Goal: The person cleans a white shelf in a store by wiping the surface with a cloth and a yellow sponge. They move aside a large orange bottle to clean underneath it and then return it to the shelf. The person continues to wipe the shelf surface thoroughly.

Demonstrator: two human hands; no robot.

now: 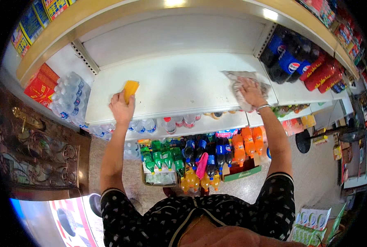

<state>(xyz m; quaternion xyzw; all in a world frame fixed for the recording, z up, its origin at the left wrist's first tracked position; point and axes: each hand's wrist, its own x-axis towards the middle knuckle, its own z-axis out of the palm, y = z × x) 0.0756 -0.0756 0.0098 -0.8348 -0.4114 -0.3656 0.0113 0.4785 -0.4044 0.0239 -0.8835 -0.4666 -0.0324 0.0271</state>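
Note:
A white metal shelf (171,83) with some small dark specks stretches in front of me. At its left part, my left hand (122,106) holds a yellow sponge or folded cloth (131,90) by its lower end, against the surface. My right hand (251,91) lies flat with spread fingers on a greyish, crumpled cloth (243,74) at the shelf's right part. The cloth shows around the palm and fingers and reaches the shelf's front edge. A bracelet is on the right wrist.
Shrink-wrapped water bottles (74,95) stand left; large Pepsi bottles (290,63) and red cans or bottles (320,74) stand right. Lower shelves hold bottles. Nearer me are green, dark and orange drink bottles (239,148), a pink cloth (202,165) and a green-sided carton (243,174).

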